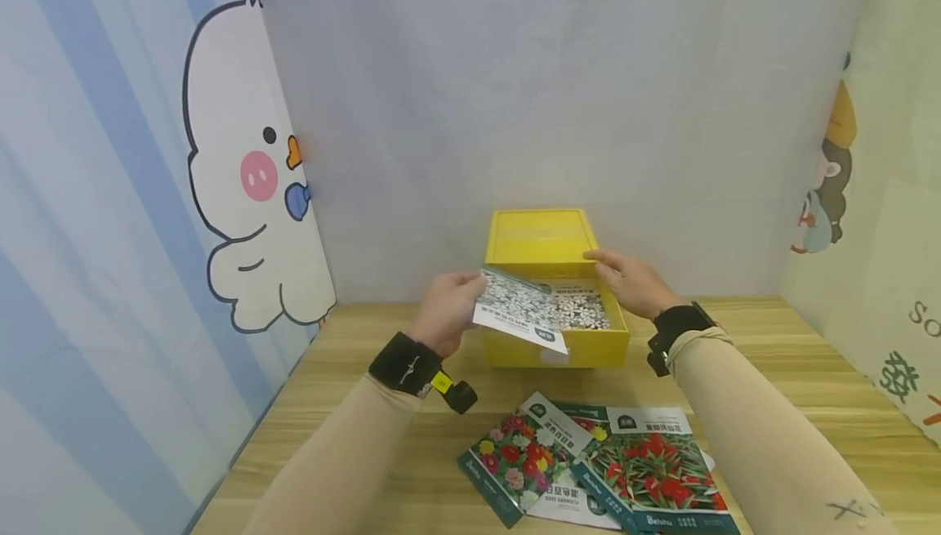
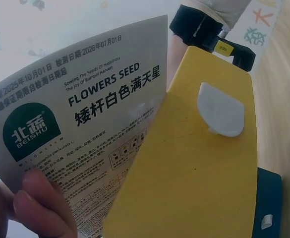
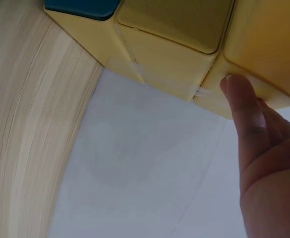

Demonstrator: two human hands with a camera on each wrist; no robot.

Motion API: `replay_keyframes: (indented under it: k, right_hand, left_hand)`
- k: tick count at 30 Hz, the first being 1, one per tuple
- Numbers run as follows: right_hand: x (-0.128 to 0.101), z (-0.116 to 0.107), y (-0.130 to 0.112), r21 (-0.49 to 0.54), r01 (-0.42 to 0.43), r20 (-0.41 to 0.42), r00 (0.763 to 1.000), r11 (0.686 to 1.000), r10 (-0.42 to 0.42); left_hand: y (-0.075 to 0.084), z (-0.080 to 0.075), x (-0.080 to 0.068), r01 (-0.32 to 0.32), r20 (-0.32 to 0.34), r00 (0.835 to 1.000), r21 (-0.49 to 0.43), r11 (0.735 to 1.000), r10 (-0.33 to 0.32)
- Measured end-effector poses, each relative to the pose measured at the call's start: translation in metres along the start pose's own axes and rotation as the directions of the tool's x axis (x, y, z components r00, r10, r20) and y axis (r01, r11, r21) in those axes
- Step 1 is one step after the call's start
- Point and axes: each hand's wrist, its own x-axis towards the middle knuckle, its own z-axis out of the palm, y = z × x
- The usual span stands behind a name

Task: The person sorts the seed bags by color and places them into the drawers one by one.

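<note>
**White-flower seed packet poised over the open yellow box**

The seed packet (image 1: 519,309) with the white-flower print hangs tilted above the front left of the yellow box (image 1: 556,347), its lower corner dipping past the box's front wall. The left hand (image 1: 447,310) has it by the left edge, thumb and fingers pinched round the card; in the left wrist view the thumb (image 2: 45,203) presses the packet's printed back, which reads "FLOWERS SEED". The packet sits wholly to the right of that grip, sticking out over the box.

The right hand (image 1: 631,280) rests with fairly straight fingers on the box's right rear corner, near where the raised lid (image 1: 540,234) meets the wall; the right wrist view shows a fingertip (image 3: 240,96) laid flat against the yellow side, steadying rather than clasping.

This looks like the step of laying a packet into the box, where another white-flower packet (image 1: 581,306) already lies. The next move would seem to call for levelling the card and lowering it inside the walls before the pinch lets go.

Three more packets (image 1: 588,461) lie fanned on the wooden worktop (image 1: 794,372), near the person.
</note>
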Motion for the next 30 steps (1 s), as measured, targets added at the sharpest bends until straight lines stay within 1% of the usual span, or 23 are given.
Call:
replay_keyframes:
  k: [6, 13, 16, 23, 26, 30]
  right_hand:
    - [0.000, 0.001, 0.001, 0.003, 0.001, -0.003, 1.000, 1.000, -0.001]
    - [-0.001, 0.000, -0.001, -0.003, 0.001, 0.000, 1.000, 1.000, -0.001]
    - [-0.001, 0.000, -0.002, -0.005, 0.001, 0.005, 1.000, 1.000, -0.001]
    - [-0.001, 0.001, -0.001, 0.000, -0.008, 0.002, 1.000, 1.000, 0.008]
    - [0.000, 0.001, 0.001, -0.001, -0.007, 0.003, 1.000, 1.000, 0.007]
    - [0.001, 0.000, 0.003, 0.007, -0.003, 0.008, 1.000, 1.000, 0.003]
  left_hand:
    - [-0.001, 0.007, 0.006, 0.040, 0.033, 0.999, -0.021, 0.999, -0.039]
    - [-0.003, 0.013, 0.012, 0.115, 0.047, 0.992, -0.025, 0.993, -0.114]
    - [-0.002, 0.016, 0.014, 0.136, 0.038, 0.990, -0.005, 0.991, -0.136]
    - [0.000, 0.020, 0.021, 0.125, 0.014, 0.992, 0.067, 0.990, -0.126]
    - [0.000, 0.020, 0.023, 0.152, 0.009, 0.988, 0.086, 0.985, -0.153]
    - [0.001, 0.020, 0.027, 0.190, 0.026, 0.981, 0.086, 0.978, -0.193]
